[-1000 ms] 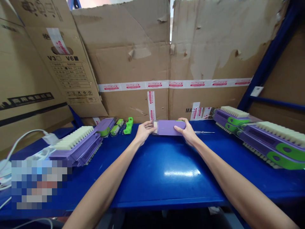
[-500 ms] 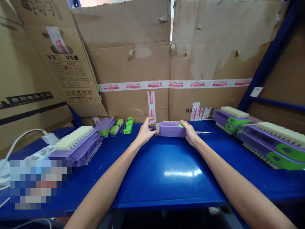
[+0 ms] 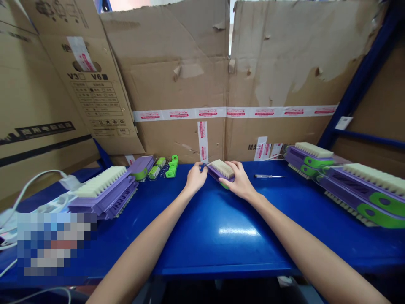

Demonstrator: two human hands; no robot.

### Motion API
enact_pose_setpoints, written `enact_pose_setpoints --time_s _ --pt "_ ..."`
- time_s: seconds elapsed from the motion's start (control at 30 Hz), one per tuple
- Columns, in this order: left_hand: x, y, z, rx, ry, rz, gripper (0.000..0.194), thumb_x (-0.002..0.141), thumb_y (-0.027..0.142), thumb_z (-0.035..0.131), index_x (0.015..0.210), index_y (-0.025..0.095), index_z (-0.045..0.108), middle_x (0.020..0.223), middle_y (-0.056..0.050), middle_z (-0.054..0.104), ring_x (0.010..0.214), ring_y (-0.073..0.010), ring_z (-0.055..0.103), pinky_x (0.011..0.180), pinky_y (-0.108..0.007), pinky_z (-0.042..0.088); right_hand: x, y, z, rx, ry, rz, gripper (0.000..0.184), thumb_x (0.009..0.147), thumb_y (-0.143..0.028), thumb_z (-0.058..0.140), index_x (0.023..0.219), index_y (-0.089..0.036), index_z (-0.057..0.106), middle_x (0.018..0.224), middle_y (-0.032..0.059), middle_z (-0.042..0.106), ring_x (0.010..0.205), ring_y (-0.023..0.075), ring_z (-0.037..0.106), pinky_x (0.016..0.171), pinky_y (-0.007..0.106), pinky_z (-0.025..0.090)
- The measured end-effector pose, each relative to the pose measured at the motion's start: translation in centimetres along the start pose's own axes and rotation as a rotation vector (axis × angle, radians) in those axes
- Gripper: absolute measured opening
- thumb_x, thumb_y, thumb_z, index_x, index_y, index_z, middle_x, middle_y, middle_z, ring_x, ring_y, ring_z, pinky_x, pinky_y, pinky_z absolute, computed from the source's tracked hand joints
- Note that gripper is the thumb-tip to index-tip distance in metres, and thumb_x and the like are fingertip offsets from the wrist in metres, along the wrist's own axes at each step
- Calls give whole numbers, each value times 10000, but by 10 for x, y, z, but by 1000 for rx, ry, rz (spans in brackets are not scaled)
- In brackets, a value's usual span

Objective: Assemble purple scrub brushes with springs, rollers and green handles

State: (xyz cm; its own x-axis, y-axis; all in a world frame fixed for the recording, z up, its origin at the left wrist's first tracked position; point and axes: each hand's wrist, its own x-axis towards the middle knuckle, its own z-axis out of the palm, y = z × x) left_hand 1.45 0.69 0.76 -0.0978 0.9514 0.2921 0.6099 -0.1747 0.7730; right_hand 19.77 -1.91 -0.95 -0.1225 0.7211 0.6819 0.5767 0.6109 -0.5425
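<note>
My right hand (image 3: 239,182) is wrapped around a purple brush (image 3: 222,169) with cream bristles facing up and a green part near its right end. The brush is tilted over the blue table, its left end pointing at my left hand (image 3: 195,178). The fingers of my left hand are pinched together at that left end, where a small greyish bit shows between them. What they hold is too small to make out. On the table to the right of my right hand lies a screwdriver (image 3: 270,176) with a clear handle.
Purple-and-green brushes are stacked at the left (image 3: 104,190) and the right (image 3: 357,185). Green clip-like parts (image 3: 172,166), small lime blocks (image 3: 154,172) and springs (image 3: 163,171) lie at the back left. A power strip (image 3: 47,209) with cables sits far left. Cardboard (image 3: 177,93) walls the blue table (image 3: 221,253).
The brush has been turned from lying level, side towards me, to tilted with bristles showing. My right hand has moved left along with it, uncovering the screwdriver. My left fingers have closed together.
</note>
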Motion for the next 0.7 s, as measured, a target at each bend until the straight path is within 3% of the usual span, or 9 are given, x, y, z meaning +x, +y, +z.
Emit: enact_pose_setpoints --time_s 0.1,0.2,0.27,0.33,0.43,0.53,0.7 --pt "-7 9 -4 57 -43 48 431 843 522 484 1071 172 587 1065 -160 667 1025 -298 617 880 -389 437 1 -9 2 232 62 142 483 817 -483 530 1222 -220 509 1176 108 495 889 202 603 707 377 561" --pt "-11 16 -8 150 -13 66 607 720 689 526 1044 179 582 1122 -209 627 1061 -376 587 876 -441 417 4 -11 0 277 153 186 428 850 -490 468 1158 -202 544 1106 100 533 792 172 600 576 309 551" --pt "-11 19 -10 259 4 63 692 590 683 654 1050 174 567 1109 -235 621 1068 -410 573 874 -452 412 4 -8 -3 183 141 146 379 855 -452 474 1118 -197 567 1072 100 544 783 170 596 573 293 539" --pt "-10 21 -12 398 -52 65 718 511 582 753 1062 166 555 1052 -245 640 1037 -422 586 850 -451 424 3 -3 -4 95 80 100 348 861 -408 472 1122 -199 566 1061 100 546 760 162 596 587 293 531" --pt "-2 23 -19 576 -142 67 706 545 506 742 1123 162 527 1021 -237 656 989 -413 612 796 -441 452 2 2 -5 19 23 67 334 870 -356 459 1152 -200 548 1070 97 548 738 153 601 617 299 524" --pt "13 25 -40 661 -120 23 741 576 582 688 1157 157 511 1037 -236 651 983 -409 616 765 -438 468 2 5 -5 -35 6 53 333 877 -327 446 1167 -191 535 1075 97 552 726 148 603 651 308 518" --pt "44 26 -102 803 54 -82 750 597 634 660 1148 143 525 1108 -244 617 1035 -406 586 801 -452 464 2 5 -5 -103 -17 27 328 883 -311 438 1175 -190 524 1062 91 558 720 150 604 688 315 510"
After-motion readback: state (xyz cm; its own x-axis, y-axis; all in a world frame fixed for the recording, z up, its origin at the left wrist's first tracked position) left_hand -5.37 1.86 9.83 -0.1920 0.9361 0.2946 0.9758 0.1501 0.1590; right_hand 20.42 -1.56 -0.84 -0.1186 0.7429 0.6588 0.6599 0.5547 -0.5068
